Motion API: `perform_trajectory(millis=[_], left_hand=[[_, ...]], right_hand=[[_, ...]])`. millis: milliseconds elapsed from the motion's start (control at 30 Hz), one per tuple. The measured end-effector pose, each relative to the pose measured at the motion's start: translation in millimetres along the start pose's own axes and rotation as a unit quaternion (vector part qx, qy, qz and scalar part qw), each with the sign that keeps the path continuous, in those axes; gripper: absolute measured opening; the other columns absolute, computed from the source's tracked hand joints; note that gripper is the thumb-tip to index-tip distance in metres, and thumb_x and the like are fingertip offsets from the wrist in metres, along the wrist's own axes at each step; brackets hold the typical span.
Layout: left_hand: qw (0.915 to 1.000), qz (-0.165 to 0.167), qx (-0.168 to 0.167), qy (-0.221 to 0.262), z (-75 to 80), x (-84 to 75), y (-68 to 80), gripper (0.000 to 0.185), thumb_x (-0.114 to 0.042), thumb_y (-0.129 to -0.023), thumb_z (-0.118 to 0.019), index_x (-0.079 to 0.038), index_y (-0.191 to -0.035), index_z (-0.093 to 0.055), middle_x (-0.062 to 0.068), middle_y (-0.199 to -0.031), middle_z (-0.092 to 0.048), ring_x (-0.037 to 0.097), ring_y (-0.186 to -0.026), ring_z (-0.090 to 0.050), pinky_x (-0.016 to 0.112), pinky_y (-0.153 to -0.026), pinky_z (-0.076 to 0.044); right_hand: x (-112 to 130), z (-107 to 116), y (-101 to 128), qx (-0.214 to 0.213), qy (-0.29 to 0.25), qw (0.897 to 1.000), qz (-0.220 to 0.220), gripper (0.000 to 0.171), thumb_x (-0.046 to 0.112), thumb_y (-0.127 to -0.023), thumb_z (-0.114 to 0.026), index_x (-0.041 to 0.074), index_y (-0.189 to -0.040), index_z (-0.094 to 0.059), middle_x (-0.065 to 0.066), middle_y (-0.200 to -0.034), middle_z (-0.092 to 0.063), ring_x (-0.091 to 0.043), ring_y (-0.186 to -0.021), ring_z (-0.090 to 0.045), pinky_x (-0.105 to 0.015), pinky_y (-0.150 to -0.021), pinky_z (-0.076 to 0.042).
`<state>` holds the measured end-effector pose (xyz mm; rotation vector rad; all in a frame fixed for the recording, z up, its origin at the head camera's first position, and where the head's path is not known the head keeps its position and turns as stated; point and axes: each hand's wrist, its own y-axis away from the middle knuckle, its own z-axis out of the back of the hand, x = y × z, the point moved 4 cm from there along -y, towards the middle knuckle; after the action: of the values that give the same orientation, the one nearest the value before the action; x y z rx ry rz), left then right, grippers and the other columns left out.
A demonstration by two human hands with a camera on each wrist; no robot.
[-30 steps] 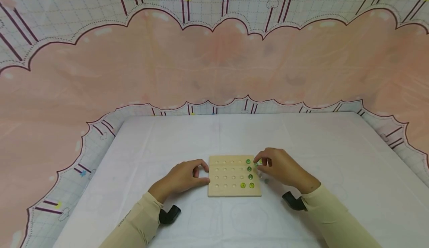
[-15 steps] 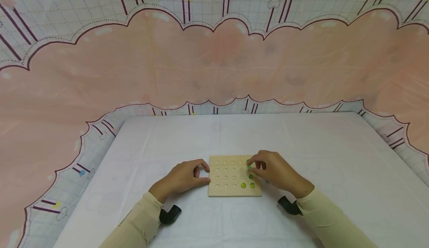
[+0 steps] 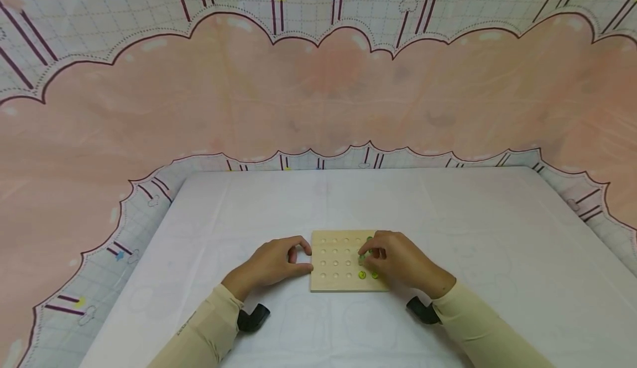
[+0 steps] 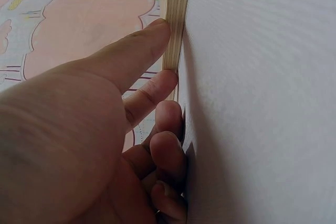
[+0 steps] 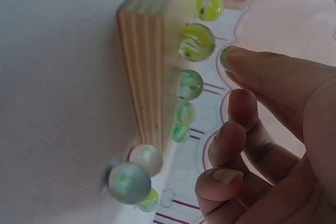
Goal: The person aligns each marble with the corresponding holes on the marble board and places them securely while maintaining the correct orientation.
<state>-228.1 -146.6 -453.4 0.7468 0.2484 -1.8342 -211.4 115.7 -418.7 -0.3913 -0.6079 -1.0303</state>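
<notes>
A square wooden board [image 3: 336,284] with rows of round hollows lies flat on the white-covered table. Against its left edge rest the thumb and index fingertip of my left hand [image 3: 272,258]; the remaining fingers curl loosely by the cloth in the left wrist view. Over the board's right part, my right hand [image 3: 402,262] pinches a green marble [image 5: 226,59] between thumb and index finger. Yellow-green marbles [image 3: 361,275] sit in the row nearest me. Along the right column, a clear green-swirled marble [image 5: 190,84] and others are partly covered by the right hand in the head view.
Loose marbles [image 5: 129,183] lie on the cloth beside the board's right edge, hidden behind my right hand in the head view. A black wrist mount [image 3: 254,318] juts from each sleeve. A patterned peach curtain [image 3: 318,97] hangs behind the table [image 3: 249,202].
My right hand has come leftward and slightly nearer me, from beside the board's right edge to above its right columns, with a marble between its fingertips. The left hand stays at the edge.
</notes>
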Motion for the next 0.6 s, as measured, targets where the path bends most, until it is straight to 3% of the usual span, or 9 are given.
perform_trajectory(millis=[600], left_hand=[[1.0000, -0.004, -0.002, -0.003, -0.2, -0.3, 0.4, 0.028, -0.044, -0.083, -0.080, -0.034, -0.103, -0.063, -0.009, -0.072, -0.053, 0.008, -0.063, -0.046, 0.025, -0.062, -0.036]], right_hand=[[-2.5, -8.4, 1.1, 0.009, 0.020, 0.999, 0.025, 0.012, 0.006, -0.085, -0.077, 0.011, -0.095, -0.079, 0.007, -0.075, -0.052, -0.006, -0.064, -0.042, -0.020, -0.057, -0.039]])
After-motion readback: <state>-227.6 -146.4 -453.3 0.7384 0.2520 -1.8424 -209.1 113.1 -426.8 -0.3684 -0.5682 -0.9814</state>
